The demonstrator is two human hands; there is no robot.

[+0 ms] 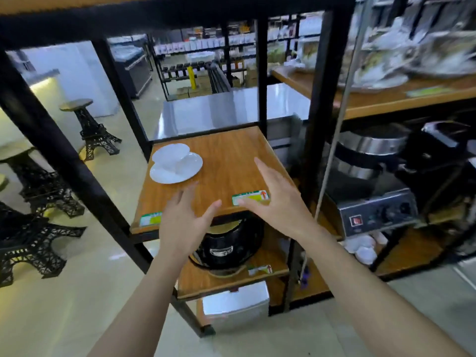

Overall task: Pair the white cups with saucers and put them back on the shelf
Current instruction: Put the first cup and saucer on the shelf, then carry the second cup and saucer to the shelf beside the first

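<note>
Saw one white cup (172, 153) sitting on its saucer (177, 169), tipped a bit rather than dead upright, parked near the back left corner of the wooden shelf (231, 161). Rest of that board was bare wood, apart from two green price labels (250, 197) stuck along the front edge. Left hand (180, 222) hung out just in front of the front edge, fingers spread wide, gripping nothing, fingertips over the board a little short of the saucer and not touching it. Right hand (277, 199) was splayed open too, empty, over the front right part of the shelf with the thumb lying across the right label. Noticed a black rice cooker (226, 247) on the board below, and a steel box (235, 304) down under that. Off to the right, a steel appliance with dials (377, 213) on the neighbouring rack. Left side had black Eiffel Tower stools (90, 130) on the floor. Everything on the upper right shelf was too blurred to name.
</note>
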